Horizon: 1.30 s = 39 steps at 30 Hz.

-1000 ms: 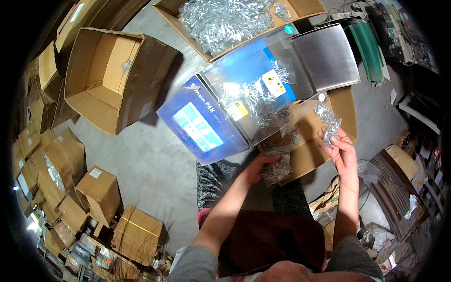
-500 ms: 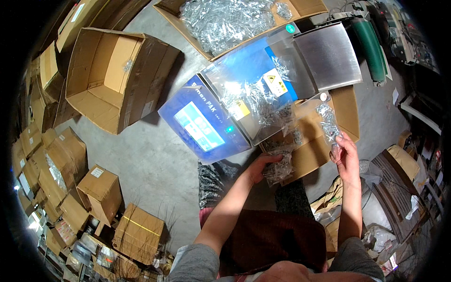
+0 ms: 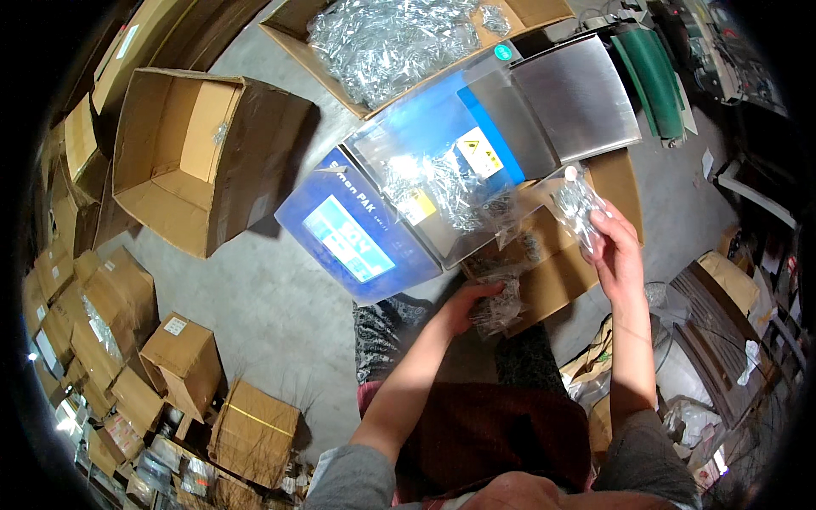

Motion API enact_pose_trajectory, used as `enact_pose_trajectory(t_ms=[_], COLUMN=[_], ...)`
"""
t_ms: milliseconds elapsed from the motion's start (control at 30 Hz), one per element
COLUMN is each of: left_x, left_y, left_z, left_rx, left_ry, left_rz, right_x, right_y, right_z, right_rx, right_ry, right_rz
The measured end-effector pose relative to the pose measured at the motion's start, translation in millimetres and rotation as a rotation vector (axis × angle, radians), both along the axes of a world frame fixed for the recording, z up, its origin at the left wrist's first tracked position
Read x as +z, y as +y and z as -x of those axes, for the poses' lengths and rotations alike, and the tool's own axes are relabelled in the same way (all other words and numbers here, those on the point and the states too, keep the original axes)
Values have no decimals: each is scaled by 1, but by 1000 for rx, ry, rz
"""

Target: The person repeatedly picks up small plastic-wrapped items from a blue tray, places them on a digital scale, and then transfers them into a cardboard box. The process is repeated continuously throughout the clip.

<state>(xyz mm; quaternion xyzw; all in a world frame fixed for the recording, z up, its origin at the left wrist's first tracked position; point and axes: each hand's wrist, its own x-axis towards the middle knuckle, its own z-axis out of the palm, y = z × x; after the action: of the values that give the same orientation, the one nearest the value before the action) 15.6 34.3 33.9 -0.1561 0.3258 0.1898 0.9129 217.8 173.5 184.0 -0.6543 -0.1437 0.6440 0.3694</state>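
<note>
My right hand (image 3: 617,248) grips a clear plastic bag of small metal fasteners (image 3: 576,209), raised over the right part of an open cardboard box (image 3: 568,284). Low at the box's near left corner, my left hand (image 3: 466,308) is closed on another clear bag of metal parts (image 3: 500,311). A blue machine with a lit screen (image 3: 350,238) stands just beyond my left hand. Behind its clear cover is a pile of loose metal fasteners (image 3: 449,189). More clear bagged parts (image 3: 508,246) lie in the box's left side, partly in shadow.
A large carton of metal fasteners (image 3: 395,47) sits beyond the machine, beside a steel plate (image 3: 575,100) and a green roller (image 3: 650,85). To the left, an open carton (image 3: 208,157) stands on the grey floor (image 3: 280,327), with several stacked boxes (image 3: 180,357) nearer.
My right hand has raised its bag up and left, toward the machine. Fasteners at the upper right of the machine's clear cover no longer show there. My left hand stays nearly still.
</note>
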Motion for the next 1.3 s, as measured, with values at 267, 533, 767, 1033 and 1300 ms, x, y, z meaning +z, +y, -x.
enact_pose_trajectory(t_ms=[267, 533, 767, 1033, 1300], left_x=[-15, -20, -44, -15, -39], left_y=[-7, -13, -30, -12, -33], left_z=[-4, -6, -9, -16, -10], left_rx=[-42, -169, -100, -196, -126], left_ry=[56, 21, -32, 54, 126], left_rz=[-343, -195, -484, -300, -387], right_x=[-73, -69, -73, -28, 0], right_y=[-63, -85, -71, -35, -6], right_z=[-22, -4, -30, -40, -21], right_rx=[737, 1119, 806, 268, 146], right_ry=[-500, -422, -559, -272, -342], right_rz=[-65, 83, -55, -101, -295])
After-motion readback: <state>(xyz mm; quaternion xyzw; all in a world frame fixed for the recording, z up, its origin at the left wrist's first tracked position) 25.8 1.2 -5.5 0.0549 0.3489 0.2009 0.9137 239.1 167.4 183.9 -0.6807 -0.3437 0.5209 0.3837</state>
